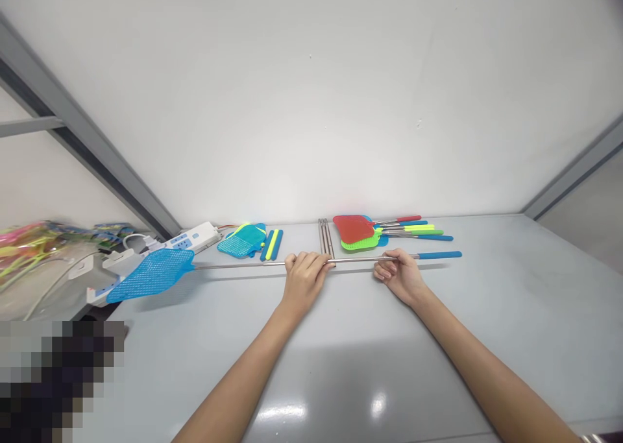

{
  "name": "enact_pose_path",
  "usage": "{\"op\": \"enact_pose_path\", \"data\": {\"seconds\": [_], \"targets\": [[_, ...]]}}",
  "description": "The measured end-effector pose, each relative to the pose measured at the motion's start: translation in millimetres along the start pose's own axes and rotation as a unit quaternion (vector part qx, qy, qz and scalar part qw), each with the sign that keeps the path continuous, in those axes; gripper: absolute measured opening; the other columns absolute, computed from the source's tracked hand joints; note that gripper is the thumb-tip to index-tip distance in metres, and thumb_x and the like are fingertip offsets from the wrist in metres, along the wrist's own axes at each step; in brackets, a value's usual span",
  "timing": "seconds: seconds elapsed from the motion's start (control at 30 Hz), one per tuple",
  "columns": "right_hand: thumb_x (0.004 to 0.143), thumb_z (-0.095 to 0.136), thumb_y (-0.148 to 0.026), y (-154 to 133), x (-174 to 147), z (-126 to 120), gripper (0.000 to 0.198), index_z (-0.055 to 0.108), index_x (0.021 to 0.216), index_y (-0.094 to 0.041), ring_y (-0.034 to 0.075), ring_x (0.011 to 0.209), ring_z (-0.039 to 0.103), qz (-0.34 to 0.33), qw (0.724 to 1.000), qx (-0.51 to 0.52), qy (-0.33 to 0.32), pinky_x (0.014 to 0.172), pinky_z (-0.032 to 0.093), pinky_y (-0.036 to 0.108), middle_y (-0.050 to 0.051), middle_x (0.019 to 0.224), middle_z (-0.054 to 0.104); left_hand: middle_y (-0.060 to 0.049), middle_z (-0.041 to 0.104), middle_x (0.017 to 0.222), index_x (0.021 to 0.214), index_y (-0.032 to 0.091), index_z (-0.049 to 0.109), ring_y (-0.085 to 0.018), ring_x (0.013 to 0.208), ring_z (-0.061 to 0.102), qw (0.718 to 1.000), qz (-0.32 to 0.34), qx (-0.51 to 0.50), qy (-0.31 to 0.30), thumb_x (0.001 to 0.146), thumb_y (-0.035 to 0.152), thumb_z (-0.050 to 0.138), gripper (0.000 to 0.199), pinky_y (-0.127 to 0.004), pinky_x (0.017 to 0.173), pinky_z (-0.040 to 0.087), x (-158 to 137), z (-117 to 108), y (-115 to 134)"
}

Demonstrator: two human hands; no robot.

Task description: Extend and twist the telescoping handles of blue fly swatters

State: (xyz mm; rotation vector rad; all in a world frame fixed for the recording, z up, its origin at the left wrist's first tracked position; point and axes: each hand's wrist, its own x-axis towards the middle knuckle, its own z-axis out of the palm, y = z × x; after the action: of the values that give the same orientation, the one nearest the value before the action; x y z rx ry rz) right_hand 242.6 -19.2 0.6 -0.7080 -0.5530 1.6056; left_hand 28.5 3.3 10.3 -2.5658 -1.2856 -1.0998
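Bordering a white wall (311, 106), a grey counter (511, 313) is spanned by a long blue fly swatter (150, 274). Its metal shaft (360, 259) is grasped near the middle by the fingers of the left hand (305, 277) and pinched nearer the blue handle (440, 255) by those of the right hand (406, 281). At far left, colourful items, blurred, are seen in a clear plastic bag (53, 294). White power strips (207, 232), stacked swatters (351, 229), loose heads (241, 240), metal rods (322, 235) and short coloured grips (274, 245) are laid beyond.
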Motion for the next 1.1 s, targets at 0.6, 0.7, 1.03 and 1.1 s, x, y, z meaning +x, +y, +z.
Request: {"op": "enact_pose_path", "data": {"seconds": [0.6,0.7,1.03,1.1], "targets": [[0.072,0.045,-0.025,2,1,4,0.033,0.035,0.041,-0.018,0.01,0.041,0.029,-0.007,1.0,-0.023,0.009,0.045,0.027,0.027,-0.004,0.039,0.024,0.0,0.061,0.077,0.083,0.021,0.055,-0.014,0.075,0.048,0.999,-0.016,0.0,0.031,0.079,0.03,0.046,0.012,-0.032,0.075,0.022,-1,3,-1],[0.072,0.044,-0.026,1,-1,8,0.031,0.038,0.043,-0.018,0.01,0.041,0.031,-0.002,0.999,-0.037,-0.006,0.045,0.028,0.028,-0.003,0.041,0.029,0.0,0.061,0.078,0.083,0.021,0.055,-0.014,0.075,0.048,0.999,-0.013,-0.005,0.033,0.079,0.029,0.047,0.012,-0.032,0.075,0.021,-1,4,0],[0.071,0.046,-0.027,2,-2,10,0.027,0.042,0.046,-0.018,0.009,0.04,0.032,-0.007,0.998,-0.056,0.002,0.046,0.028,0.028,-0.003,0.043,0.033,-0.001,0.061,0.074,0.081,0.021,0.056,-0.014,0.074,0.049,0.999,-0.009,-0.005,0.045,0.077,0.03,0.048,0.013,-0.033,0.074,0.022,-1,3,1],[0.072,0.046,-0.026,3,-1,8,0.027,0.042,0.046,-0.017,0.009,0.04,0.032,-0.006,0.999,-0.049,0.002,0.045,0.027,0.027,-0.003,0.043,0.034,0.0,0.061,0.074,0.081,0.022,0.057,-0.014,0.073,0.049,0.999,-0.008,-0.003,0.052,0.077,0.031,0.049,0.013,-0.033,0.074,0.022,-1,3,2]]}}
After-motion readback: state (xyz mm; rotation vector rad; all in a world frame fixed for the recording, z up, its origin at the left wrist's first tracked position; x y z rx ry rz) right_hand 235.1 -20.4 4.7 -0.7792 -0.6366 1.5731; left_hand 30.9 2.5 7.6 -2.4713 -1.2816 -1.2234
